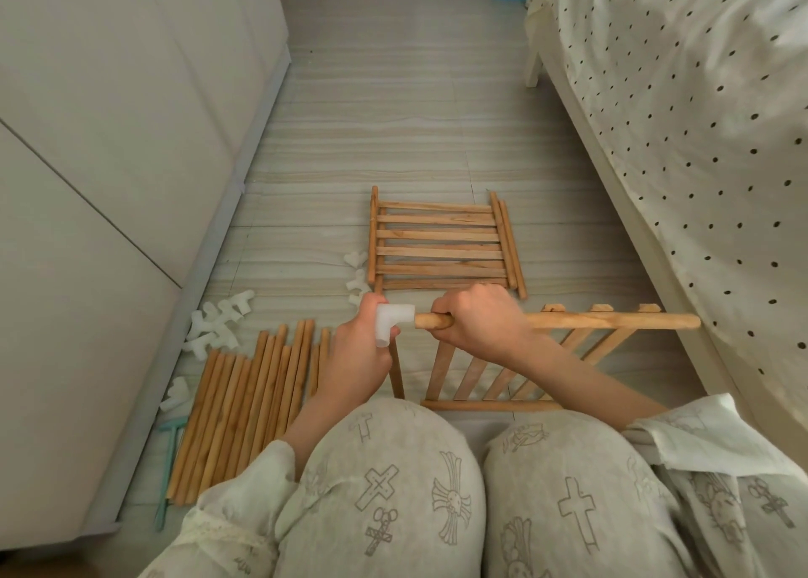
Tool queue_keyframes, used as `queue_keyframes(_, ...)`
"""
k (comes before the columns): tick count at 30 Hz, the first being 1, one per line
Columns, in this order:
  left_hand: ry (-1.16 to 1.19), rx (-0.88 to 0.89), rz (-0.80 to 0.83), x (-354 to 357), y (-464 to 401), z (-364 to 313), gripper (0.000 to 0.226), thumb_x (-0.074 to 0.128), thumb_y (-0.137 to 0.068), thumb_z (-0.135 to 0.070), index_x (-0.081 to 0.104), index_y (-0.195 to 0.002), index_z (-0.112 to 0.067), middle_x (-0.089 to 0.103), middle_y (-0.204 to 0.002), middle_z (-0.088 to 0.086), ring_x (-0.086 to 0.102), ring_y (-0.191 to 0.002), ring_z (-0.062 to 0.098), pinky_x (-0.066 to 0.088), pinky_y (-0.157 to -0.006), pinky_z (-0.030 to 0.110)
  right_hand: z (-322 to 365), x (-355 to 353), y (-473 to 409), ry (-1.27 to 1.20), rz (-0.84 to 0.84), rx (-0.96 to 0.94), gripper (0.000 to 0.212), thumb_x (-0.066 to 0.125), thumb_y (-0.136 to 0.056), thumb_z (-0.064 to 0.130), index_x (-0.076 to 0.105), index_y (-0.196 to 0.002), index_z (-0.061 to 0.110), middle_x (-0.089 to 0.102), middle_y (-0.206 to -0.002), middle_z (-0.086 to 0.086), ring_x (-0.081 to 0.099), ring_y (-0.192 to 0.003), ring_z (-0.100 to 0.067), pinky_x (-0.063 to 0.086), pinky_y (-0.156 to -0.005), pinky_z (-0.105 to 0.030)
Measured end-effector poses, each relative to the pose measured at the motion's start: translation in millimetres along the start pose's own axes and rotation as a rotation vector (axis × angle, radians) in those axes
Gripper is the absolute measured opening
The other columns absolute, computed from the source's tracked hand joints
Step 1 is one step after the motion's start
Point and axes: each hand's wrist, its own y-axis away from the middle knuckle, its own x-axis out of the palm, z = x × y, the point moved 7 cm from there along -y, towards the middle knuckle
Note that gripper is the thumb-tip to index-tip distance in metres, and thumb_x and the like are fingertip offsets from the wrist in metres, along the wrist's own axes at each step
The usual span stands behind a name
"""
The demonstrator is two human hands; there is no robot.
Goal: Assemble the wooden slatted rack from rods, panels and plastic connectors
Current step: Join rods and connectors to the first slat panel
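My left hand (358, 354) grips a white plastic corner connector (391, 321), whose side socket meets the bare left end of a wooden rod. That rod is the top rail of a slatted panel (612, 320) standing on edge over my knees. My right hand (478, 321) is wrapped around the rail just right of the connector. A second slatted panel (441, 245) lies flat on the floor beyond my hands. Several loose rods (249, 407) lie in a bundle at the left, with white connectors (216, 321) scattered above them.
A white cabinet (109, 184) runs along the left. A bed with a dotted sheet (699, 118) fills the right. More connectors (356, 271) lie beside the flat panel. A teal tool (168, 468) lies left of the rods. My knees (437, 490) fill the foreground.
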Motion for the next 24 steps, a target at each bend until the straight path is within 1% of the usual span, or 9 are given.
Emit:
queue_keyframes(1,-0.004,-0.006,0.007,1.4,-0.9,0.2,0.028,0.052,-0.095,-0.017,0.043,-0.121,-0.013,0.050,-0.083,0.000,0.050,-0.069,0.013,0.029,-0.050,0.016,-0.2,0.1,1.1,-0.001,-0.003,0.003,0.018,0.049,-0.091,0.036,0.062,-0.084,0.026,0.067,-0.085,0.001,0.061,-0.079,-0.023,0.047,-0.069,-0.031)
queue_keyframes(4,0.001,-0.012,0.033,4.1,-3.2,-0.3,0.028,0.050,-0.096,-0.018,0.041,-0.122,-0.013,0.050,-0.084,0.000,0.047,-0.066,0.008,0.029,-0.048,0.014,-1.1,-0.7,2.5,-0.003,-0.015,0.010,0.018,0.050,-0.091,0.035,0.064,-0.085,0.025,0.066,-0.084,0.002,0.061,-0.079,-0.022,0.047,-0.069,-0.031)
queue_keyframes(7,0.053,0.006,0.051,5.8,-6.2,-2.1,0.028,0.049,-0.097,-0.017,0.041,-0.123,-0.013,0.052,-0.087,0.003,0.051,-0.073,0.016,0.030,-0.050,0.013,-5.7,-2.4,1.0,-0.021,-0.013,0.053,0.019,0.050,-0.091,0.035,0.065,-0.086,0.025,0.067,-0.082,0.001,0.061,-0.079,-0.023,0.043,-0.065,-0.029)
queue_keyframes(11,0.133,0.013,0.034,8.4,-7.2,-0.1,0.026,0.049,-0.097,-0.016,0.042,-0.121,-0.013,0.052,-0.082,0.000,0.048,-0.065,0.006,0.035,-0.050,0.014,-9.2,-4.3,0.9,-0.038,-0.012,0.078,0.020,0.049,-0.092,0.039,0.063,-0.084,0.027,0.064,-0.078,0.001,0.061,-0.078,-0.023,0.045,-0.067,-0.029)
queue_keyframes(16,0.262,0.033,0.004,13.7,-2.8,2.7,0.027,0.050,-0.096,-0.021,0.041,-0.121,-0.014,0.050,-0.078,-0.010,0.051,-0.068,0.005,0.038,-0.058,0.017,-7.8,-5.8,1.8,-0.007,-0.012,0.062,0.033,0.043,-0.095,0.048,0.066,-0.092,0.025,0.060,-0.076,0.004,0.061,-0.078,-0.021,0.040,-0.064,-0.027)
queue_keyframes(18,0.335,-0.003,0.002,16.5,-3.4,6.8,0.028,0.051,-0.096,-0.023,0.040,-0.121,-0.016,0.052,-0.085,-0.011,0.052,-0.074,0.004,0.039,-0.061,0.016,-8.0,-5.9,1.3,-0.011,-0.004,0.063,0.033,0.043,-0.095,0.048,0.067,-0.097,0.026,0.063,-0.080,0.003,0.062,-0.081,-0.021,0.042,-0.066,-0.028)
queue_keyframes(20,0.427,-0.057,0.022,20.5,-4.7,12.0,0.033,0.053,-0.094,-0.023,0.040,-0.124,-0.017,0.055,-0.100,-0.008,0.055,-0.088,0.005,0.040,-0.066,0.011,-9.7,-6.8,1.6,-0.029,-0.001,0.075,0.031,0.044,-0.095,0.047,0.066,-0.098,0.026,0.066,-0.084,0.002,0.062,-0.083,-0.021,0.045,-0.070,-0.030)
queue_keyframes(22,0.494,-0.086,0.062,26.6,-6.5,17.3,0.037,0.054,-0.094,-0.021,0.041,-0.128,-0.017,0.056,-0.114,-0.004,0.056,-0.103,0.007,0.041,-0.077,0.011,-12.3,-13.2,1.7,-0.056,-0.033,0.088,0.024,0.046,-0.095,0.043,0.064,-0.092,0.027,0.063,-0.080,0.002,0.062,-0.082,-0.023,0.047,-0.071,-0.031)
queue_keyframes(24,0.495,-0.084,0.092,29.3,-9.3,21.8,0.038,0.053,-0.095,-0.017,0.042,-0.131,-0.015,0.056,-0.120,-0.004,0.054,-0.113,0.008,0.042,-0.089,0.016,-15.8,-26.8,-0.2,-0.103,-0.108,0.104,0.014,0.052,-0.093,0.036,0.062,-0.087,0.028,0.061,-0.076,0.002,0.061,-0.080,-0.024,0.046,-0.068,-0.031)
